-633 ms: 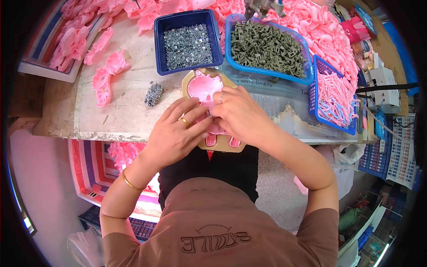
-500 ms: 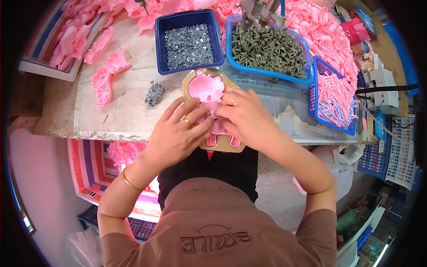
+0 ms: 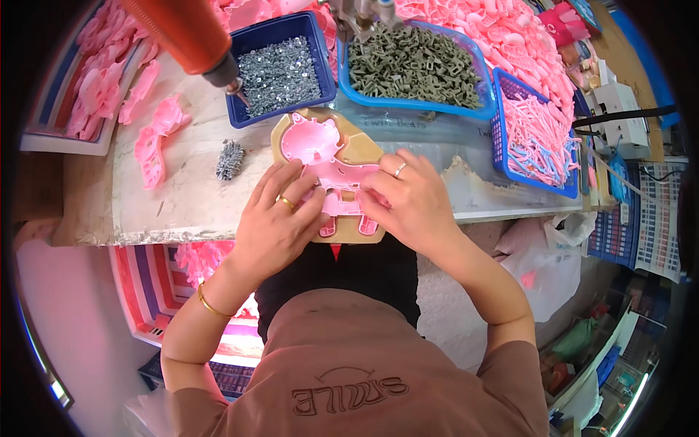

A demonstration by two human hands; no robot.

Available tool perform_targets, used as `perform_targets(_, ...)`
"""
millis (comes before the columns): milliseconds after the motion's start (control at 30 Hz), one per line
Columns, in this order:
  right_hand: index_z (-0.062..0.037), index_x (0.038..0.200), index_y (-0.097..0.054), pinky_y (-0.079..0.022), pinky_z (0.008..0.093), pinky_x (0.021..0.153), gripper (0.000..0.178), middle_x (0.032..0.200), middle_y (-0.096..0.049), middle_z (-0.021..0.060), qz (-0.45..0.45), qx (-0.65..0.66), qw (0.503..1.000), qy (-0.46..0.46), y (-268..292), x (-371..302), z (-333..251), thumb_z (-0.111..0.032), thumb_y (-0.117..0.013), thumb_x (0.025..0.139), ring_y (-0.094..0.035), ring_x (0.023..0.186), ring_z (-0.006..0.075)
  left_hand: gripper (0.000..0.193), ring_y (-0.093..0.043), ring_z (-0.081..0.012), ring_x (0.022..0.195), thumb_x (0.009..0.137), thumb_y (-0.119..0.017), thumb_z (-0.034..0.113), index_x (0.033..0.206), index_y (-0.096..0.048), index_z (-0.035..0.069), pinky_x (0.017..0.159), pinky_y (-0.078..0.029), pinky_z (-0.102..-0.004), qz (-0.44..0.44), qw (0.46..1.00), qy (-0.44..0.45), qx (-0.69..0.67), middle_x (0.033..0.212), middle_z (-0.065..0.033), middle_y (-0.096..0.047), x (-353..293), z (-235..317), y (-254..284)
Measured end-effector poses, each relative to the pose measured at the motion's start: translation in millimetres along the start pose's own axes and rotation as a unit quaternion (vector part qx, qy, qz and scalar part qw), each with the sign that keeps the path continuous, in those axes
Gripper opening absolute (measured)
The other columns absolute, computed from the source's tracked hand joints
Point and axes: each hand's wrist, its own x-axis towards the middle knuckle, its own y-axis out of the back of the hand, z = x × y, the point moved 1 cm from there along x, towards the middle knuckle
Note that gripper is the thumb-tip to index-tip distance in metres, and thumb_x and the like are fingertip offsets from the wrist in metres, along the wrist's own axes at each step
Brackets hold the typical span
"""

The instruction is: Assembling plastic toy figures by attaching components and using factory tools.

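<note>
A pink bear-shaped plastic shell (image 3: 312, 140) lies hollow side up in a tan fixture (image 3: 355, 149) at the table's front edge. My left hand (image 3: 282, 211) is curled over the shell's left side, fingertips pressed on its middle. On the other side, my right hand (image 3: 409, 198) has its thumb and fingers bent together at the shell's right edge. Its fingertips are partly hidden, and any small part inside them cannot be made out. The shell's round head and its two legs show between and below the hands.
A red power screwdriver (image 3: 182, 33) hangs over a dark blue bin of screws (image 3: 331, 91). Right of it stand a blue tub of olive-green parts (image 3: 419, 108) and a blue basket of pink and blue sticks (image 3: 499, 156). A screw-covered clump (image 3: 230, 160) and loose pink shells (image 3: 154, 146) lie left.
My hands have moved apart, uncovering more of the shell's middle. The red screwdriver has come into view at the upper left. The whole view has shifted slightly.
</note>
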Motion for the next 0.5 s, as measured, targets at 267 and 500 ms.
perform_targets(267, -0.0096, 0.079, -0.067, -0.042, 0.0384, 0.068, 0.011, 0.078, -0.056, 0.0037, -0.015, 0.009, 1.0, -0.019, -0.7, 3.3, 7.0, -0.017, -0.075, 0.076, -0.055, 0.078, 0.0252, 0.035, -0.049, -0.0332, 0.126, 0.079, -0.074, 0.021, 0.109, -0.064, 0.008, 0.109, -0.04, -0.0476, 0.004, 1.0, -0.004, 0.011, 0.123, -0.0095, -0.057, 0.6, -1.9, -1.8)
perform_targets(500, -0.0097, 0.092, -0.07, -0.045, 0.0403, 0.073, 0.016, 0.08, -0.058, 0.0056, -0.018, 0.041, 0.999, 0.026, 15.1, 47.5, -10.8, -0.02, -0.075, 0.08, -0.057, 0.081, 0.0288, 0.04, -0.049, -0.0339, 0.125, 0.079, -0.075, 0.022, 0.114, -0.062, 0.006, 0.107, -0.041, -0.0482, -0.002, 1.0, -0.007, -0.022, 0.126, -0.0114, -0.056, -1.1, -4.7, 2.5)
